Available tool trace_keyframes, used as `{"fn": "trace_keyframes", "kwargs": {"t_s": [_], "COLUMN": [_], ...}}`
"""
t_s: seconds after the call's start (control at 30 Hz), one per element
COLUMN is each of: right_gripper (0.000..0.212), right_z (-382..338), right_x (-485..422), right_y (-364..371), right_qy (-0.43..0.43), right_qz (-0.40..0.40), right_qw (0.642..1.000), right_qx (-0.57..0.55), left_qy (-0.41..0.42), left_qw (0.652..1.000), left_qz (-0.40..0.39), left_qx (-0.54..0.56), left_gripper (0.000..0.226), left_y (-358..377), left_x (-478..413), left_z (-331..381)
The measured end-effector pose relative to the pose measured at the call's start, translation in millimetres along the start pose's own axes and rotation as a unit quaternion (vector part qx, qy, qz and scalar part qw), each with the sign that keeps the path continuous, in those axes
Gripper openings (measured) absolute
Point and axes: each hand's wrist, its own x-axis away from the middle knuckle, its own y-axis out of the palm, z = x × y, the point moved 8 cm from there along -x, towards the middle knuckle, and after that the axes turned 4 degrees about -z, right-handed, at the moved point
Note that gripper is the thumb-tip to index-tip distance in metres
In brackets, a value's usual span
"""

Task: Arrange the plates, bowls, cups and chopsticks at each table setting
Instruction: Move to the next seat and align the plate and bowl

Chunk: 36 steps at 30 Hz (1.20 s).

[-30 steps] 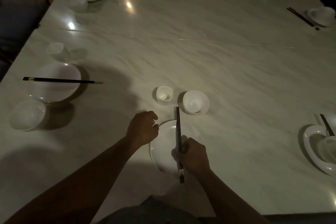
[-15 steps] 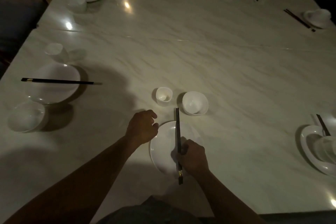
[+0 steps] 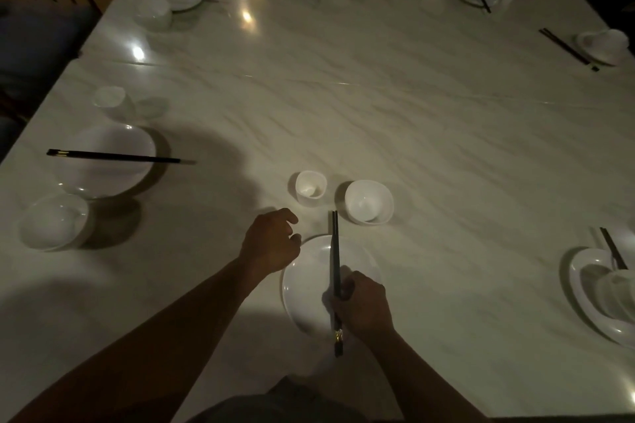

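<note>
hardly anything's moved: right hand (image 3: 364, 307) still pinches the chopsticks (image 3: 335, 268) lying across the plate (image 3: 305, 288); left hand (image 3: 271, 244) sits loosely curled, empty, cup (image 3: 310, 187) just beyond its fingers (image 3: 288, 216).

text: none legible | dishes, chopsticks: apparently unmarked | view: dim, possibly hiding marks
</note>
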Motion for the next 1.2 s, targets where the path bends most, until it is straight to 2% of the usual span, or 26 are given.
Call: {"fn": "trace_keyframes", "kwargs": {"t_s": [0.27, 0.47, 0.67, 0.8, 0.9, 1.0, 1.1, 1.2], "right_gripper": [0.019, 0.036, 0.016, 0.011, 0.030, 0.056, 0.084, 0.104], "right_z": [-8.5, -15.1, -30.0, -40.0, -44.6, -46.9, -50.3, -54.6], "right_x": [2.1, 4.6, -15.4, -39.4, -60.8, -81.6, -98.2, -115.2], "right_y": [-2.6, -20.1, -85.9, -129.4, -148.7, -148.7, -148.1, -142.5], "right_qy": [-0.013, -0.019, -0.030, -0.036, -0.052, -0.082, -0.107, -0.123], "right_qz": [-0.003, 0.020, 0.079, 0.113, 0.118, 0.089, 0.049, -0.001], "right_qw": [1.000, 0.999, 0.993, 0.990, 0.987, 0.983, 0.978, 0.959], "right_qx": [0.021, 0.043, 0.087, 0.078, 0.100, 0.137, 0.171, 0.254], "left_qy": [0.000, 0.022, 0.102, 0.109, 0.089, 0.069, 0.068, 0.072], "left_qw": [1.000, 0.999, 0.986, 0.977, 0.967, 0.965, 0.965, 0.970], "left_qz": [0.002, 0.023, 0.067, 0.030, -0.037, -0.091, -0.115, -0.095], "left_qx": [-0.008, -0.035, -0.111, -0.182, -0.234, -0.234, -0.224, -0.212], "left_gripper": [0.033, 0.035, 0.054, 0.078, 0.091, 0.094, 0.087, 0.073], "left_y": [0.6, -4.9, -11.3, -6.4, 6.1, 19.7, 30.5, 31.6], "left_x": [-1.8, -11.0, -36.3, -65.6, -86.6, -102.7, -113.5, -120.4], "left_z": [3.3, 10.6, 39.6, 57.3, 64.5, 62.7, 62.1, 62.1]}}
